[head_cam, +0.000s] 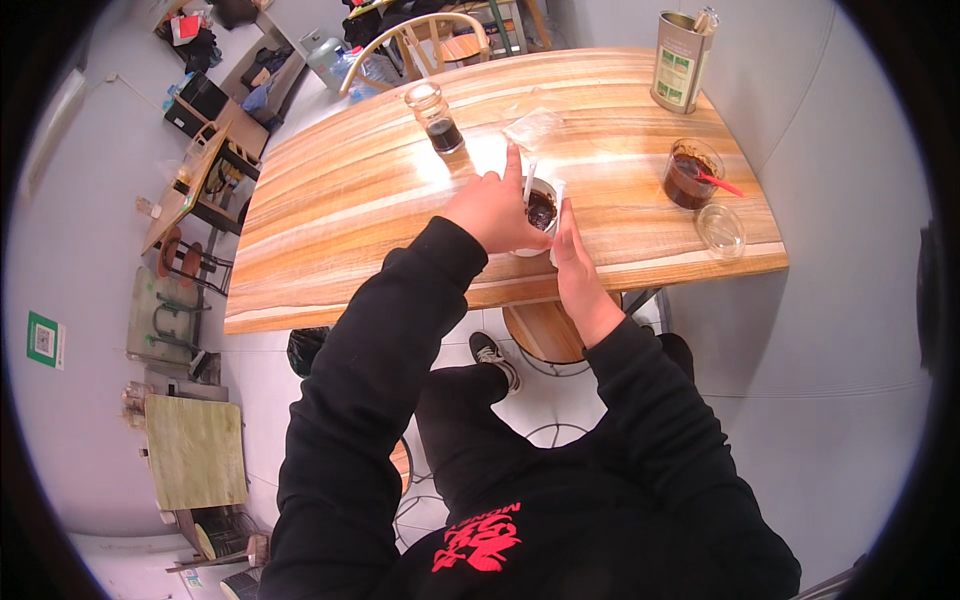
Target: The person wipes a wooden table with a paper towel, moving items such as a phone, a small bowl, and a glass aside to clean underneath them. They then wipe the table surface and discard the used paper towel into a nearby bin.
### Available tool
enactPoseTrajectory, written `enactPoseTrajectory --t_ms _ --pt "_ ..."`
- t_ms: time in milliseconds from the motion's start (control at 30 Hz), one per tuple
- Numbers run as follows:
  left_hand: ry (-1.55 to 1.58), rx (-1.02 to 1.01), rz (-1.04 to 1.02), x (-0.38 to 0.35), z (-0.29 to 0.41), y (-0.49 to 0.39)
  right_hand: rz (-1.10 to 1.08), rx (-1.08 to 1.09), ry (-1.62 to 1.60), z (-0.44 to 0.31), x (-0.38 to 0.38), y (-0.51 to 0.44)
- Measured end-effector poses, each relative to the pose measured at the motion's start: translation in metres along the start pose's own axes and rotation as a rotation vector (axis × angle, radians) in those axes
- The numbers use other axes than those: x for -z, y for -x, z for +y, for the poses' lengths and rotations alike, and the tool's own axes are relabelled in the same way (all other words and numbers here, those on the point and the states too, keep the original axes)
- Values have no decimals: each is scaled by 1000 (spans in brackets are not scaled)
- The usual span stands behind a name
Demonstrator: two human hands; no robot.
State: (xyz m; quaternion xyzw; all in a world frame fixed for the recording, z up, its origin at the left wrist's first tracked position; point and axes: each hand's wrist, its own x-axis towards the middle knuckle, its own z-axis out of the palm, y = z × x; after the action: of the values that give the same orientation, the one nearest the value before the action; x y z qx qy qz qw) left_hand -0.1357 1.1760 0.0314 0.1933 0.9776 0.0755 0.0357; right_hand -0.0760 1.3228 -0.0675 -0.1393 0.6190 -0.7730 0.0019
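Note:
A small white cup (532, 250) with dark red-brown sauce and a white spoon (530, 177) in it stands near the table's front edge. My left hand (495, 206) grips the cup from the left, its index finger stretched forward beside the spoon. My right hand (576, 270) is upright at the cup's right side, with a white tissue or paper (558, 217) between palm and cup. Behind stands a glass jar (437, 124) with dark liquid. To the right are a clear tub (690, 178) of dark chili sauce with a red spoon (721, 184) and a round clear lid (721, 231).
A crumpled clear plastic bag (535, 126) lies behind the cup. A metal tin (681, 64) holding wrapped utensils stands at the back right, near the grey wall. A wooden chair (420, 45) is beyond the table; a round stool (547, 330) is partly under its front edge.

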Motion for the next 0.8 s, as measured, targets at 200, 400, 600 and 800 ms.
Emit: enactPoseTrajectory --t_ms 200,400,600,800 --pt "59 -74 62 -8 -2 -4 76 54 -7 8 -8 -10" --pt "104 -104 56 -7 -2 -5 66 17 -123 17 3 -36" --pt "136 -166 34 0 -2 -11 -246 -151 -533 14 31 -74" --pt "185 -145 11 0 -1 -11 -231 -179 -523 6 30 -72"
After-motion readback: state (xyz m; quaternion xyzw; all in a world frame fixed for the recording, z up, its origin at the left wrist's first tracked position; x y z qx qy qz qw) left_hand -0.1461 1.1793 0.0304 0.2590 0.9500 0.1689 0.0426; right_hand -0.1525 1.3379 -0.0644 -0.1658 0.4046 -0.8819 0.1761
